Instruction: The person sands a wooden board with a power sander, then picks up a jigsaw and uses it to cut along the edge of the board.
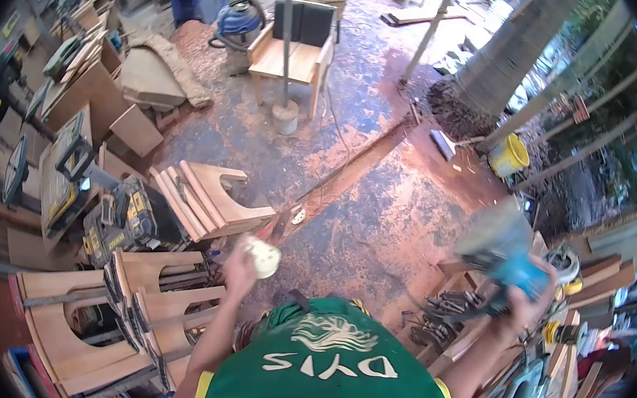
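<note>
My left hand (237, 268) is closed on a pale yellow sanding disc (265, 258) with small holes, held out in front of my left side. My right hand (527, 302) grips a teal power sander (520, 275) by its body, off to the right. The sander's grey front part is smeared by motion and points up and away from me. Between the hands and below them is the green jersey I wear. Another pale disc with holes (298, 216) lies on the floor just beyond my left hand.
Curved wooden frame pieces (207, 196) are stacked at left, with more clamped ones (76, 321) nearer. A yellow-black tool case (136, 216) sits beside them. Clamps (441, 322) lie at right. Ahead stand a wooden chair (292, 54), a post in a bucket (285, 117) and a shop vacuum (237, 22).
</note>
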The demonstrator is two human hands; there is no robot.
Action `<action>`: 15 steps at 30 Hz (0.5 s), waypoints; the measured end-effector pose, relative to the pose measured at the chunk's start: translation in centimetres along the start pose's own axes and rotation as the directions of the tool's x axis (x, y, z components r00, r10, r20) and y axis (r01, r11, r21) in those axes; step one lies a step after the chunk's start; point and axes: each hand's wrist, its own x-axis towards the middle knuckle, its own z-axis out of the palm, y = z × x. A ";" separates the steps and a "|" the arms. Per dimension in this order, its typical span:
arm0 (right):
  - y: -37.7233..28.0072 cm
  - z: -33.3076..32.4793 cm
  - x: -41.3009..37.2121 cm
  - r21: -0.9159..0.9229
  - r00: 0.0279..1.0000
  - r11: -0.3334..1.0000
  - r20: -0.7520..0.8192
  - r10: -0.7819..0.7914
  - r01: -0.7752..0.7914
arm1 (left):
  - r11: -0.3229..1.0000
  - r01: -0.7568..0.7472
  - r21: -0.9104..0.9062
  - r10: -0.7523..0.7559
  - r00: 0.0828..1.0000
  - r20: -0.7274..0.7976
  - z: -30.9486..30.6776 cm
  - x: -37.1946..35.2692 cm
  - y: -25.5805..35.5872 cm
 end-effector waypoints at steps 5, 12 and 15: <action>-10.2 -20.4 -5.5 0.256 0.767 0.924 -0.638 -0.060 0.285 | 0.928 -0.298 -0.222 0.363 0.856 0.367 15.2 3.8 3.7; -17.5 -23.4 -30.5 -0.101 0.193 0.964 -0.970 -0.151 0.244 | 0.842 -0.194 -0.504 0.475 0.709 0.521 25.3 3.0 18.0; -16.5 -17.3 -38.5 -0.128 -0.003 0.972 -0.991 -0.130 0.198 | 0.756 -0.302 -0.581 0.642 0.517 0.567 29.2 4.3 22.0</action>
